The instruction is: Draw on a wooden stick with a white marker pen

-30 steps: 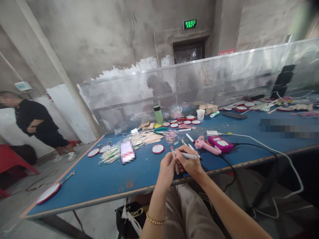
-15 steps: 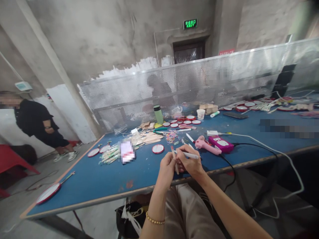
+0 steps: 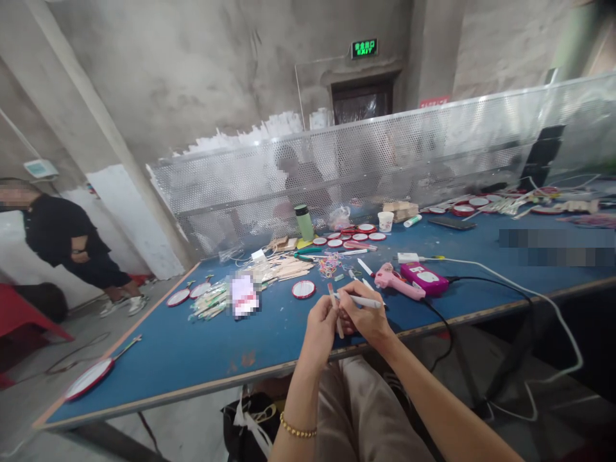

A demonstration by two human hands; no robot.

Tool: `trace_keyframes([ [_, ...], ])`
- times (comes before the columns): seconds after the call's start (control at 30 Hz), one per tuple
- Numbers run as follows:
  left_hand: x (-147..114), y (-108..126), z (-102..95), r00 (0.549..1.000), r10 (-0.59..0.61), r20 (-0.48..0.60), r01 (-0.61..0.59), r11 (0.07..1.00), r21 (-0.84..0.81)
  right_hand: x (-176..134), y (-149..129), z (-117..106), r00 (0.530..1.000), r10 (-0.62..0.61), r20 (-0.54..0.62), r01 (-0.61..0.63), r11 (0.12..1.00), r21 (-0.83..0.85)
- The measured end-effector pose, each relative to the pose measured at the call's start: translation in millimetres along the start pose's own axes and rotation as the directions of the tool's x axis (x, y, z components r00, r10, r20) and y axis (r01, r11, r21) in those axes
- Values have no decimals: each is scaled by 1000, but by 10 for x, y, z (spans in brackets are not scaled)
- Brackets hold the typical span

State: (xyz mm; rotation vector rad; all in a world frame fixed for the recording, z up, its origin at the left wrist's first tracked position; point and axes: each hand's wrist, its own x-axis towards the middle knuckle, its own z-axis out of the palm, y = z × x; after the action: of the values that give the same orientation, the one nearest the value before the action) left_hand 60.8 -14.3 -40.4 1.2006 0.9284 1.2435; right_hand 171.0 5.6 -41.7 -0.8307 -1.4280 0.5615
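Observation:
My left hand (image 3: 321,324) pinches a flat wooden craft stick (image 3: 335,311) with a reddish top end, held upright over the table's front edge. In my right hand (image 3: 366,317) is a white marker pen (image 3: 362,299), its tip against or very close to the stick's upper part. Beyond my hands lies a round red-rimmed white disc (image 3: 303,289). A heap of coloured rubber bands (image 3: 331,264) lies a little farther back. To the right of my right hand rests a pink glue gun (image 3: 398,282), with another white pen (image 3: 366,267) beside it.
A magenta box (image 3: 423,280) with cables sits right of the glue gun. Loose wooden sticks (image 3: 289,267), a green bottle (image 3: 303,223) and a paper cup (image 3: 385,221) stand or lie farther back. A red-rimmed paddle (image 3: 90,380) lies at the left edge. A person (image 3: 67,231) stands beyond it.
The view has shifted slightly. Both hands keep nearly the same pose, with the stick and the marker pen still held together.

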Motion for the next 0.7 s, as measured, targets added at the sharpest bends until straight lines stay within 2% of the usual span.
trace_keyframes([
  [0.17,13,-35,-10,999,32,4,-32,999,-1,-3,32,16,1000,16,16,-16,999,40],
  [0.7,-16,17,20,1000,24,3,-24,1000,-9,8,77,-4,999,-47,-8,47,998,-44],
])
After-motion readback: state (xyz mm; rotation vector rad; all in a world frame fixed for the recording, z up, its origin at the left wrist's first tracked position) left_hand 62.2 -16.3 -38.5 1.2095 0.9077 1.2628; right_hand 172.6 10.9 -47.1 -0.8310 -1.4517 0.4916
